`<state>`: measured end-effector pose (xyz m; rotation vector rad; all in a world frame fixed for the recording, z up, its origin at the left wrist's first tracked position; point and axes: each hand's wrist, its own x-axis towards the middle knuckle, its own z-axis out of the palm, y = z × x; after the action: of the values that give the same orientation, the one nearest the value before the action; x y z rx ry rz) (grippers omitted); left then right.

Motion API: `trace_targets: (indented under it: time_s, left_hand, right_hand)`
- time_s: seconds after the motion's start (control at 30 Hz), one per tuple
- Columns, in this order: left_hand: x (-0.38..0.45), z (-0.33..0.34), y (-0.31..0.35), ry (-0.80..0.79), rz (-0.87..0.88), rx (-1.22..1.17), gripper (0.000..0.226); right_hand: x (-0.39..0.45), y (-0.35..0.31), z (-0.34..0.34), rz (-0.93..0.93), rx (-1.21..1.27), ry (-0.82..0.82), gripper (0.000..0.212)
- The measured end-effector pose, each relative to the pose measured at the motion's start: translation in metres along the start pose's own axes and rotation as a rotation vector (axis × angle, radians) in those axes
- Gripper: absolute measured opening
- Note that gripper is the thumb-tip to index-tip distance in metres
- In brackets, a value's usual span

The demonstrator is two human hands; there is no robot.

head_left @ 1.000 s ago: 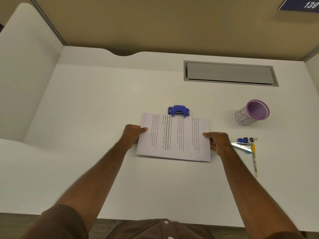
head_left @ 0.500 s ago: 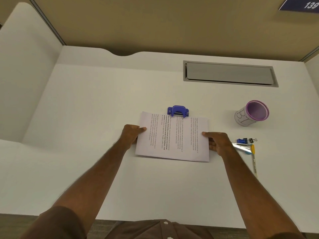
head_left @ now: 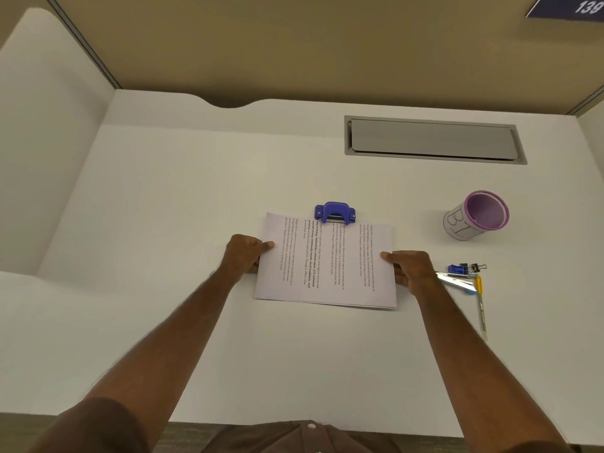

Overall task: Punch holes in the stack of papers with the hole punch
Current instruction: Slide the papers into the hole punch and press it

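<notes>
White worktop (head_left: 163, 197): the stack of papers (head_left: 327, 266) is gripped at each side edge by the left hand (head_left: 243, 255) and right hand (head_left: 410, 269), so its far edge is kept square in the hole punch (head_left: 334, 212).

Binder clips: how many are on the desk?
2: a blue binder clip and a black binder clip, side by side right of the right hand; more may be hidden.

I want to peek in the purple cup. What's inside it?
The cup tips its mouth toward the camera, and only its purple inner wall shows; nothing pokes out. The bottom is shaded, so something small there can't be ruled out. The pen lies outside on the desk.
</notes>
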<state>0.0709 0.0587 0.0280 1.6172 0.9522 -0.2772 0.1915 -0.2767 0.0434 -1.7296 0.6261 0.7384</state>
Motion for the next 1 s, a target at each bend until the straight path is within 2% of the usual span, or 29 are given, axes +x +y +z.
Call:
trace_targets:
  time_s: [0.07, 0.13, 0.2, 0.27, 0.4, 0.47, 0.57, 0.67, 0.8, 1.0]
  left_hand:
    - [0.002, -0.002, 0.005, 0.066, -0.001, 0.041, 0.030]
    - [0.004, -0.003, 0.013, 0.211, 0.041, 0.147, 0.027]
    - [0.006, -0.001, 0.026, 0.361, 0.125, 0.328, 0.020]
    - [0.009, 0.006, 0.043, 0.419, 0.252, 0.421, 0.011]
    - [0.020, 0.031, 0.082, 0.280, 0.558, 0.470, 0.011]
    - [0.029, 0.046, 0.101, 0.155, 0.640, 0.547, 0.013]
    - [0.041, 0.069, 0.125, -0.057, 0.628, 0.668, 0.021]
    - [0.052, 0.086, 0.139, -0.199, 0.560, 0.826, 0.034]
    - [0.061, 0.095, 0.148, -0.254, 0.525, 0.914, 0.039]
    - [0.066, 0.095, 0.151, -0.309, 0.508, 0.844, 0.030]
  right_hand:
    - [0.001, -0.001, 0.000, 0.004, 0.004, -0.005, 0.034]
    - [0.001, -0.001, 0.000, 0.009, 0.006, -0.009, 0.035]
    - [0.002, -0.001, -0.001, 0.016, 0.005, -0.011, 0.035]
    - [0.002, -0.002, -0.001, 0.022, 0.017, -0.013, 0.033]
    - [0.002, -0.003, -0.001, 0.033, 0.038, -0.014, 0.021]
    - [0.002, -0.003, -0.001, 0.036, 0.033, -0.016, 0.016]
    - [0.004, -0.003, -0.002, 0.043, 0.040, -0.033, 0.014]
    - [0.006, -0.003, -0.004, 0.052, 0.049, -0.044, 0.014]
    - [0.010, -0.004, -0.007, 0.062, 0.056, -0.061, 0.016]
    - [0.015, -0.007, -0.007, 0.076, 0.064, -0.055, 0.014]
